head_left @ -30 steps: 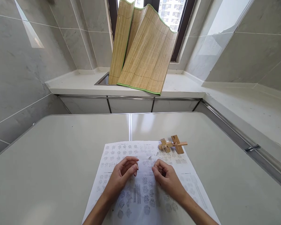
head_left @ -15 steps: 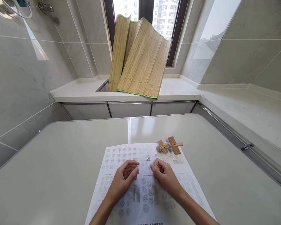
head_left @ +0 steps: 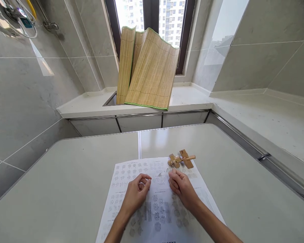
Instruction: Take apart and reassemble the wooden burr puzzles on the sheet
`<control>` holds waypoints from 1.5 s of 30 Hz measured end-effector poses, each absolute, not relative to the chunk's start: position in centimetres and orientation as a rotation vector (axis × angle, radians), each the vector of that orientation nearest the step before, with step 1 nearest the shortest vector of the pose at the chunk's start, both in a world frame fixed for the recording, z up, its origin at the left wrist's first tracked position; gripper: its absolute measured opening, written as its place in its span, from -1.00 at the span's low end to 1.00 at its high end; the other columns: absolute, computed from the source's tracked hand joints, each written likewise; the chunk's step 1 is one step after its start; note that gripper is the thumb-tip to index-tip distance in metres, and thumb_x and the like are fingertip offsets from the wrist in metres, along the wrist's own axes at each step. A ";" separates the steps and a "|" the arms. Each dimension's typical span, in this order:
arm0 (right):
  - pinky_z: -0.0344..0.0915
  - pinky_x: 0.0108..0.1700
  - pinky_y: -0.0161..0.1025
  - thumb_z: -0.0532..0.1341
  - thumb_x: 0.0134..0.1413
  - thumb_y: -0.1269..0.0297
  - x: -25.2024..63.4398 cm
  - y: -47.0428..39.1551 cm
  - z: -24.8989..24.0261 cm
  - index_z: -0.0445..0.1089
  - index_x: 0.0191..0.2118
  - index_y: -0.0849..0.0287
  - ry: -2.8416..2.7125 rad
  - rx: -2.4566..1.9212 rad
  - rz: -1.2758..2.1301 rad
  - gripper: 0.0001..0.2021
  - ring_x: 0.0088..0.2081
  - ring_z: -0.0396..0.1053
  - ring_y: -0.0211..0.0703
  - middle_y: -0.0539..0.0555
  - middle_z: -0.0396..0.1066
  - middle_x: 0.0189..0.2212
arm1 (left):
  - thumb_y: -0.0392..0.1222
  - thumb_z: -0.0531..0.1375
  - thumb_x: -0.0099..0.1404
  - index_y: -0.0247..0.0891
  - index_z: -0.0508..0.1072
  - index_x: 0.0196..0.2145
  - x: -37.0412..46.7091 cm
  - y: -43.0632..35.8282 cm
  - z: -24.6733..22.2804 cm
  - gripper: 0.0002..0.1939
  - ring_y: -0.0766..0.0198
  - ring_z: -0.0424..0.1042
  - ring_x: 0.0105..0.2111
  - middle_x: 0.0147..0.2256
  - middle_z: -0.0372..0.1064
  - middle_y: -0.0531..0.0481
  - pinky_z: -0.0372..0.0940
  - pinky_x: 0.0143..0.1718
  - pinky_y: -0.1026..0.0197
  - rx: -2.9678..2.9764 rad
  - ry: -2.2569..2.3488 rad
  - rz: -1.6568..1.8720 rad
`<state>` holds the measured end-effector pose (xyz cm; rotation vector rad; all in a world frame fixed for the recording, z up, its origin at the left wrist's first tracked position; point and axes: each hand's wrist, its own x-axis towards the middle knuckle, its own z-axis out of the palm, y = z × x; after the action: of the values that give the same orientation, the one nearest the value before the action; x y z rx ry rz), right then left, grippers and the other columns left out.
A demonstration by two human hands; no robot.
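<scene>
My left hand [head_left: 136, 191] hovers above the middle of a printed paper sheet [head_left: 118, 189], its fingers loosely curled, a small gap between thumb and index finger, nothing visible in it. To its right, my right hand [head_left: 182, 187] is closed, thumb pressed against the bent fingers; whatever may be inside is hidden. Just beyond the right hand, a wooden assembly [head_left: 184, 159] of crossed flat pieces on a round stick lies on the sheet's far right corner. Small diagrams in rows cover the paper, partly hidden under my hands and forearms.
The sheet lies on a pale table [head_left: 66, 189] with a seam down its far half. Behind it, a folded bamboo mat [head_left: 152, 74] leans on a white ledge [head_left: 91, 104] before a window. Tiled walls and a metal rail [head_left: 240, 136] border the table.
My right hand has shifted slightly right and up towards the wooden assembly, its fingers closing more. My left fingers have curled inward. The camera view has tilted a little.
</scene>
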<state>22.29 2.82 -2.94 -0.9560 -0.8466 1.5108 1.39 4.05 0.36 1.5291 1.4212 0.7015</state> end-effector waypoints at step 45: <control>0.01 -0.38 -0.23 0.10 0.40 -0.07 20.5 0.6 -3.7 0.19 -0.45 0.11 -1.611 -0.974 1.311 -0.55 -0.45 0.03 -0.20 -0.07 0.15 -0.53 | 0.32 0.41 0.12 -0.14 0.19 0.37 2.8 2.5 -1.7 0.01 -0.27 0.26 0.29 0.33 0.21 -0.31 0.14 0.33 -0.21 1.319 0.664 0.967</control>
<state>20.48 0.59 -3.70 -0.9740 -1.6109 1.3110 2.78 2.52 -1.70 1.3194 0.6637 0.9674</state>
